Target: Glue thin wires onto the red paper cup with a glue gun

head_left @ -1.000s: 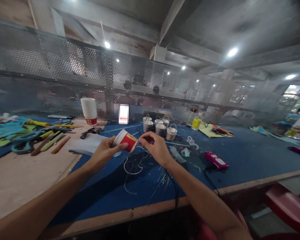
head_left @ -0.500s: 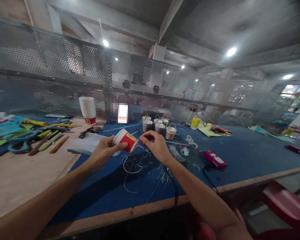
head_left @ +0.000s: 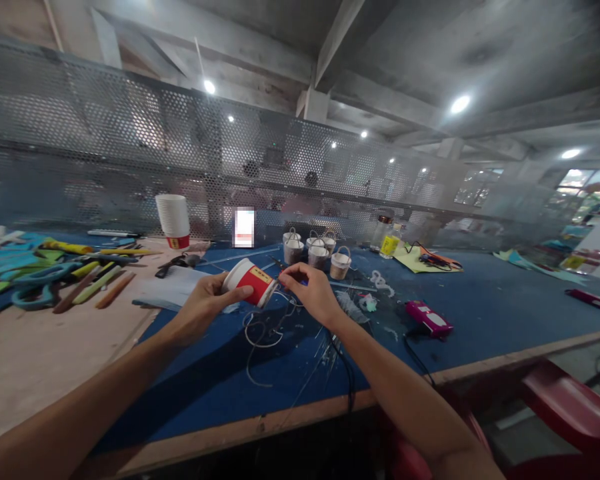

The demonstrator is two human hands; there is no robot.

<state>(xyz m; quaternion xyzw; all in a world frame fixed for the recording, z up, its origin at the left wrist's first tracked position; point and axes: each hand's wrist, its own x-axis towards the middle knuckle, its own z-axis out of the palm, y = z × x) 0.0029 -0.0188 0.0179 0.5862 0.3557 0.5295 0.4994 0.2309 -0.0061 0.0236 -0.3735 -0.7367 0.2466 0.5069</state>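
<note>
The left hand (head_left: 205,305) held a red-and-white paper cup (head_left: 247,282) on its side, thumb along the near wall and fingers wrapped behind it, the white rim turned left and the base turned toward the right hand (head_left: 307,292). The cup carried a small yellow label on its red band; the print was too small to read. The right hand's fingertips were pinched narrowly together at the cup's base, on something too small to make out; whether they gripped a wire could not be told. Both forearms reached forward from the lower edge of the view, wrists raised above the blue mat (head_left: 480,313), so the cup was held clear of the surface.

Directly below the fingers lay loops of thin white wire (head_left: 260,333). Just beyond the right hand stood a group of small handled buckets (head_left: 317,255). Right of that hand, near it, lay a pink device (head_left: 429,317) with a black cord. Beyond the left hand, well apart, stood a stack of paper cups (head_left: 173,220), the lowest one red-banded. Far left of it lay scissors and coloured strips (head_left: 60,277) on the wooden bench. A glass jar with a yellow label (head_left: 391,244), unreadable, stood by the perforated metal screen (head_left: 130,153).
</note>
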